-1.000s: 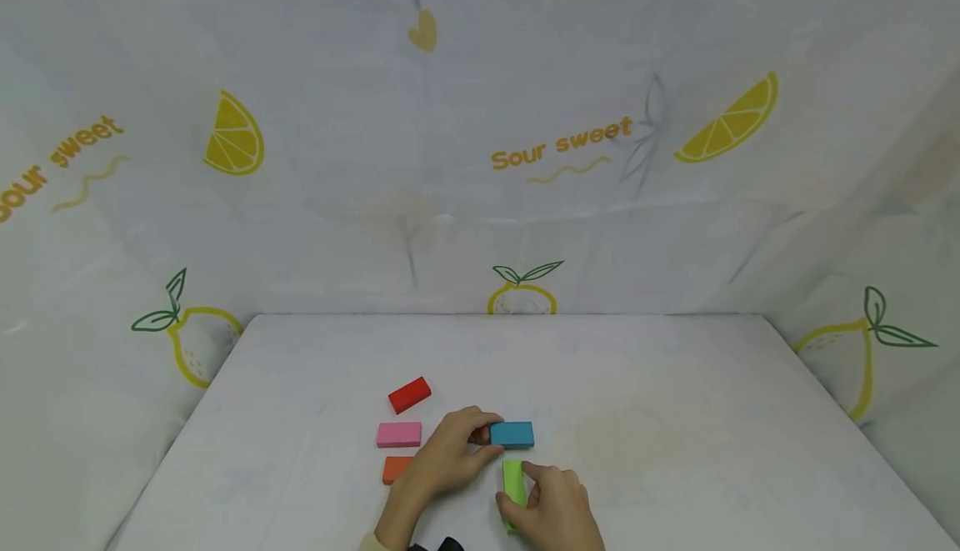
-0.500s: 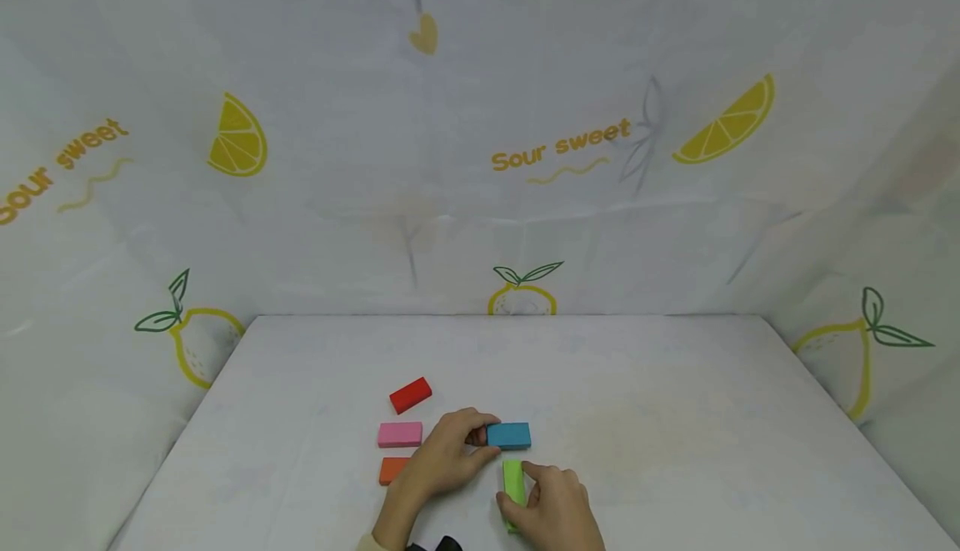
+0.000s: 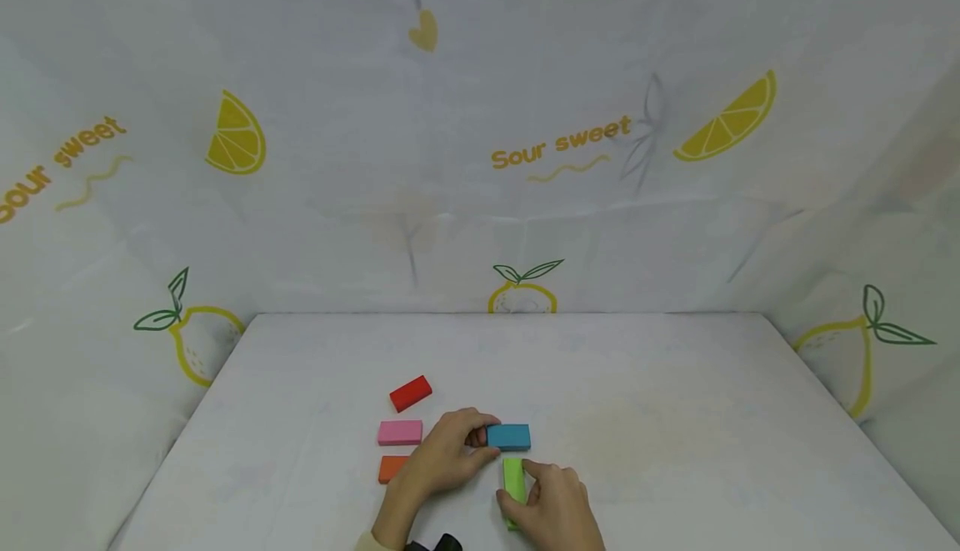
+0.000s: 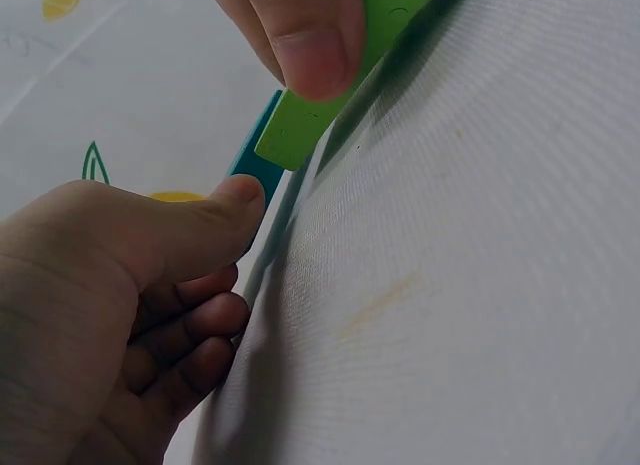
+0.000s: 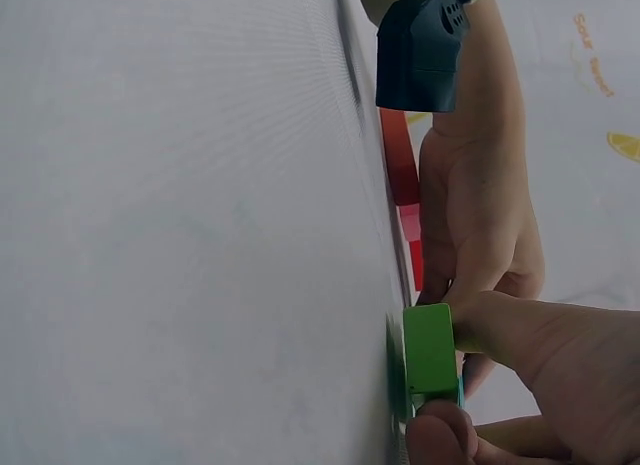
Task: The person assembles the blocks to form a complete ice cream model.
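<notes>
Blue block (image 3: 509,437) lies flat on the white table (image 3: 675,418), long side running left to right, near the front edge at the centre. The left hand (image 3: 446,457) pinches its left end: the thumb tip presses the near-left corner, seen in the left wrist view at (image 4: 245,190), and the forefinger curls over the far side. The remaining fingers (image 4: 190,325) are curled under the palm and rest on the cloth.

Green block (image 3: 513,484) lies just in front of the blue block, its long side running front to back, so the two form a right angle. Whether the green end touches the blue block cannot be told from the head view; in the left wrist view the green end (image 4: 300,125) overlaps the blue one. The right hand (image 3: 551,511) pinches the green block across its width, thumb on the left side and forefinger on the right. The right wrist view shows the green block (image 5: 430,350) held between these two fingers (image 5: 500,325).

To the left of the left hand lie three more blocks, each flat and apart from the others: a red block (image 3: 410,393) farthest back and turned at an angle, a pink block (image 3: 399,432) in the middle, and an orange block (image 3: 392,468) nearest, partly hidden by the left hand. A lemon-printed cloth backdrop (image 3: 480,159) encloses the table on three sides.
</notes>
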Motion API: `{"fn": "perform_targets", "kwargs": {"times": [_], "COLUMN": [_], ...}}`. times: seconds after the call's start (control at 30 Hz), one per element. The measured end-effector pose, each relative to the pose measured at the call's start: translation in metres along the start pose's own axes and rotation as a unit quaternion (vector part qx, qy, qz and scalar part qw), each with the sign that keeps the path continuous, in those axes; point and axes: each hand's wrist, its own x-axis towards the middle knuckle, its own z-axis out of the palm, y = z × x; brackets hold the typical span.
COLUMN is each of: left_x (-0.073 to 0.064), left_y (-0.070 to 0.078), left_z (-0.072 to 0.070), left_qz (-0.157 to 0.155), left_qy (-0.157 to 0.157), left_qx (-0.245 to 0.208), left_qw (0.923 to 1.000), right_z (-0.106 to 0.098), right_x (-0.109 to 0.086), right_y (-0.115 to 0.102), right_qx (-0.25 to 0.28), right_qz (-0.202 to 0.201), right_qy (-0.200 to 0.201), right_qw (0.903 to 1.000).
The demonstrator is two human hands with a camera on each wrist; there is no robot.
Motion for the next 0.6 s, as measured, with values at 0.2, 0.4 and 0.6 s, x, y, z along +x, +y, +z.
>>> {"fn": "perform_targets", "kwargs": {"times": [0.2,0.4,0.6], "left_x": [0.0002,0.0011,0.001], "left_y": [0.0017,0.0022,0.0028], "left_z": [-0.0008,-0.0006,-0.0003], "left_qz": [-0.006,-0.004,-0.004], "left_qy": [-0.008,-0.015,-0.02], "left_qx": [0.0,0.0,-0.004], "left_qw": [0.9999,0.9999,0.9998], "right_z": [0.0017,0.0029,0.004], "right_x": [-0.0002,0.0005,0.0017], "right_y": [0.0002,0.0017,0.0031], "right_qx": [-0.002,-0.005,-0.004], "right_qz": [0.002,0.0,0.008], "right_qy": [0.001,0.006,-0.001], "right_qw": [1.0,1.0,1.0]}}
